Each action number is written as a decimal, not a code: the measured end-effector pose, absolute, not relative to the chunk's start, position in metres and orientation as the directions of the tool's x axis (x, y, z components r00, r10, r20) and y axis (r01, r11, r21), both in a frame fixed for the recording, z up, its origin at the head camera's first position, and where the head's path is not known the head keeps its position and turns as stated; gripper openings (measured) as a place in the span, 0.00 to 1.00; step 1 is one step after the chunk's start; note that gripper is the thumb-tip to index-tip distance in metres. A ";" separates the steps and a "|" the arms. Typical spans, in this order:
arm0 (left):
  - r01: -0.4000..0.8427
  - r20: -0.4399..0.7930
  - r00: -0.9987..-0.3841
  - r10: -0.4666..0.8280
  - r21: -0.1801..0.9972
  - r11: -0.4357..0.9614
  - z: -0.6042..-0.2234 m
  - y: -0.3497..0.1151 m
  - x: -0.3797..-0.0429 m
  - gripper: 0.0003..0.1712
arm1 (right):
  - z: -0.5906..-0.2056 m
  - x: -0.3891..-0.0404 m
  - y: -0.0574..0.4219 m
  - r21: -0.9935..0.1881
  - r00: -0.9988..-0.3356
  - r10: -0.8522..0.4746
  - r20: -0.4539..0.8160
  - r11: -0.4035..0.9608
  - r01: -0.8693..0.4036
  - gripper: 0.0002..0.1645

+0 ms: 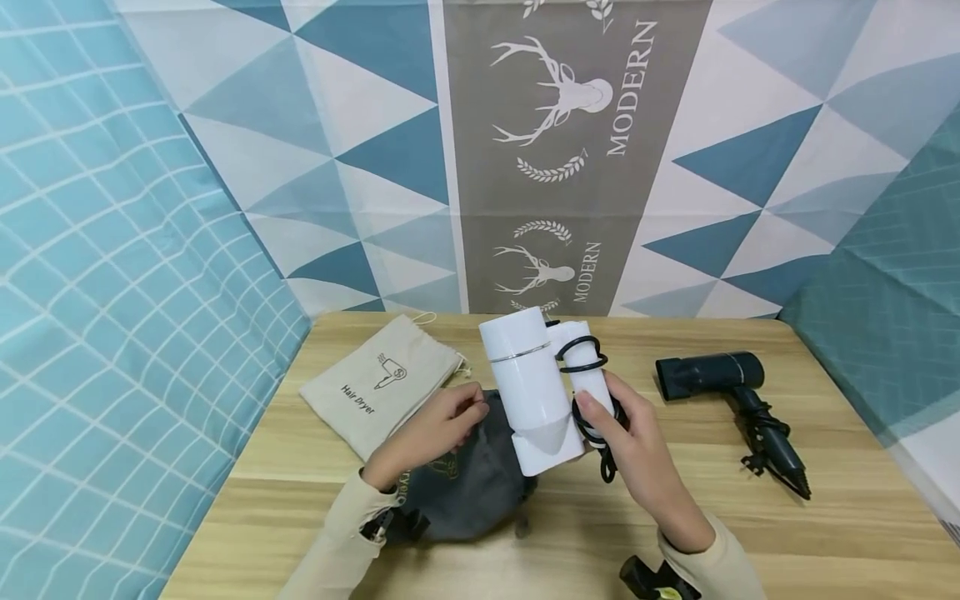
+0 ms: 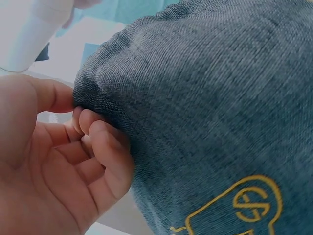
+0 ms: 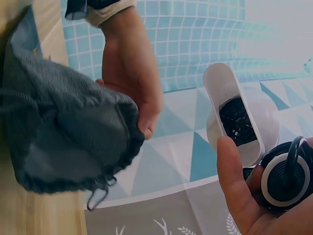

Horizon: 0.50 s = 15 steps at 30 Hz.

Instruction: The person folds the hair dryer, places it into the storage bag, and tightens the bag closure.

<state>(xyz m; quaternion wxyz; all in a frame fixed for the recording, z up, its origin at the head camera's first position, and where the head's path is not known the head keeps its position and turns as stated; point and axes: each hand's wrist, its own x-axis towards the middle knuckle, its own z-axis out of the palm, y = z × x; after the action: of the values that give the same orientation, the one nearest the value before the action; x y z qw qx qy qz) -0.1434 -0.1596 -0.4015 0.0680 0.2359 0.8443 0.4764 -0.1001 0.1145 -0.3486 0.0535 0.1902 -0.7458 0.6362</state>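
My right hand [image 1: 641,446] grips the handle of a white hair dryer [image 1: 525,383], raised above the table. A black cord [image 1: 581,354] is wound around that handle. Lower and to the left, a dark grey drawstring pouch [image 1: 476,487] hangs from my left hand [image 1: 442,421]. The left wrist view shows thumb and fingers pinching the rim of the pouch [image 2: 195,98], which bears a yellow dryer drawing. Seen in the right wrist view, the pouch's mouth gapes wide, and the dryer [image 3: 274,117] is apart from it.
A beige pouch [image 1: 375,387] printed "Hair Dryer" lies at the table's back left. On the right lies a black hair dryer [image 1: 712,375] with its cord wrapped around the handle. Patterned cloth [image 1: 360,125] hangs behind the wooden table [image 1: 600,550], with blue grid cloth [image 1: 112,292] at left.
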 end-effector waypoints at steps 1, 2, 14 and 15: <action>0.341 0.113 -0.877 0.468 0.831 0.439 -0.399 -0.157 -0.145 0.13 | -0.348 -0.100 0.115 -0.930 -0.924 -0.214 0.317 0.120 -0.347 0.15; 0.349 0.116 -0.874 0.473 0.826 0.443 -0.396 -0.155 -0.146 0.13 | -0.347 -0.100 0.116 -0.932 -0.926 -0.214 0.311 0.121 -0.341 0.15; 0.580 0.340 -0.801 0.492 0.642 0.501 -0.371 -0.132 -0.163 0.10 | -0.338 -0.096 0.131 -0.891 -0.911 -0.171 0.376 0.203 -0.406 0.14; 0.593 0.353 -0.793 0.496 0.636 0.494 -0.370 -0.131 -0.163 0.10 | -0.338 -0.095 0.132 -0.891 -0.912 -0.173 0.373 0.207 -0.404 0.14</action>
<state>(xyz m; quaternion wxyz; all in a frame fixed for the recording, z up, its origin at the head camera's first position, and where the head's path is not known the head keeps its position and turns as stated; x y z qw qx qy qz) -0.1631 -0.1307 -0.3698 -0.0616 0.3157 0.8622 0.3913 -0.0953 0.1319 -0.3379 0.0959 0.1869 -0.7709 0.6013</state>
